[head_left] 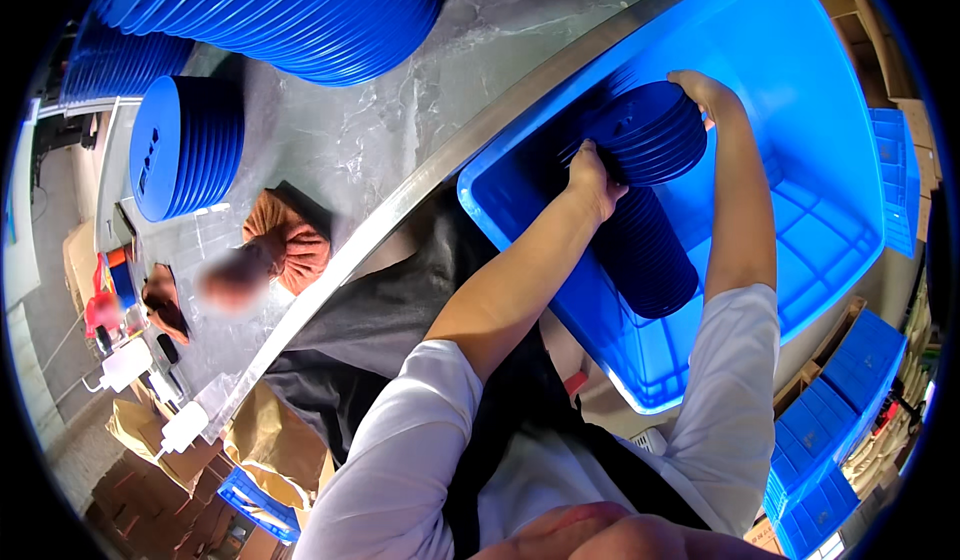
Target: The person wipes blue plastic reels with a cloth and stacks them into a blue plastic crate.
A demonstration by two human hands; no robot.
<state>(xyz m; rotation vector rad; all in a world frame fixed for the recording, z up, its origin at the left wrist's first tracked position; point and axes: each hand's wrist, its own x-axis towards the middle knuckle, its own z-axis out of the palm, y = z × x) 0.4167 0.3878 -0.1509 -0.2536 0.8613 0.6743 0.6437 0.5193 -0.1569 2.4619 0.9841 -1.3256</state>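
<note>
Both my hands are over a deep bright-blue plastic bin (pixel 820 140) on the right. Between them is a short stack of dark-blue round discs (pixel 655 135), tilted, with small cut-outs in the top one. My left hand (pixel 597 182) grips the stack's near left edge, thumb on top. Around the far right edge curl the fingers of my right hand (pixel 704 96), partly hidden behind the discs. Below, inside the bin, lies a longer row of similar discs (pixel 645 255). Whether the two stacks touch is hidden.
A grey table with a metal edge (pixel 400 195) runs beside the bin. On it stand a tall stack of blue discs (pixel 330 20) and a shorter one (pixel 187 148). Near them is rust-coloured ribbed cloth (pixel 290 240), partly blurred. More blue crates (pixel 835 390) are at the right.
</note>
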